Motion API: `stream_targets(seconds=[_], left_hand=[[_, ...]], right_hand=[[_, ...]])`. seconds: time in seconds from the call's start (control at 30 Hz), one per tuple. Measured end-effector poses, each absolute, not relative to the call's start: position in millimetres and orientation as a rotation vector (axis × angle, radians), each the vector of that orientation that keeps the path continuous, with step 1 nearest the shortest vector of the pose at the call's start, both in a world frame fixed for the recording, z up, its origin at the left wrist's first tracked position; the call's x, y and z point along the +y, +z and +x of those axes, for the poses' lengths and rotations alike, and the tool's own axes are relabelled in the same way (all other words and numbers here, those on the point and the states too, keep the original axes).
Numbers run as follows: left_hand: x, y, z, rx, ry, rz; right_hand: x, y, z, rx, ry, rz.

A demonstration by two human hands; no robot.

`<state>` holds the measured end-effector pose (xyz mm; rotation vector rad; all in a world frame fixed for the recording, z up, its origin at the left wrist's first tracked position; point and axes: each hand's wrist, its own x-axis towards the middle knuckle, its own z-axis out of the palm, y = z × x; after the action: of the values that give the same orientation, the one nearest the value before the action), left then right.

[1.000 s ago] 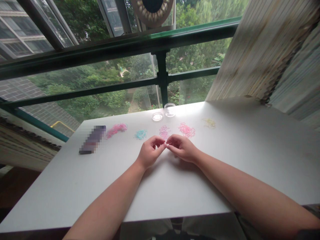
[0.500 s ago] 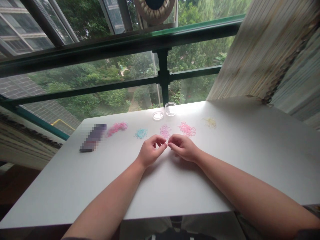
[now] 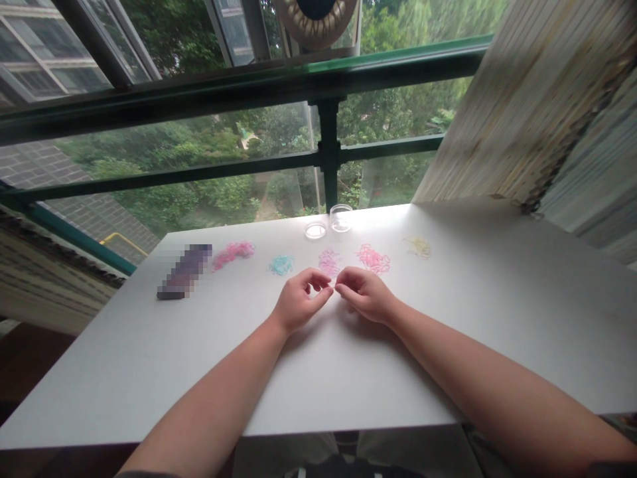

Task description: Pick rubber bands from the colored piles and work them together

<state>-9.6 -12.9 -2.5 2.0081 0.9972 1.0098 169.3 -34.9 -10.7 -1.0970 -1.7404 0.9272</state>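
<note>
The loop glimpsed between the fingertips earlier had become too small to make out; the left hand [image 3: 300, 302] and right hand [image 3: 367, 295] were pinched closed, contents unclear. Lilac bands [image 3: 329, 261] lay just beyond, between blue bands [image 3: 281, 265] and coral-pink bands [image 3: 373, 259], before clear dishes [image 3: 341, 218].

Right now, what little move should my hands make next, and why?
Maybe ease your right hand slightly away from your left hand: the fingertips nearly meet by the purple pile, so close that I can't tell what they hold.
</note>
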Motion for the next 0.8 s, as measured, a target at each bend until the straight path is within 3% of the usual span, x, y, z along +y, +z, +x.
stream_targets(seconds=[0.8], left_hand=[[-12.7, -1.6, -11.0, 0.986, 1.021, 2.008]], right_hand=[[-31.7, -10.6, 171.2, -1.726, 0.866, -1.103]])
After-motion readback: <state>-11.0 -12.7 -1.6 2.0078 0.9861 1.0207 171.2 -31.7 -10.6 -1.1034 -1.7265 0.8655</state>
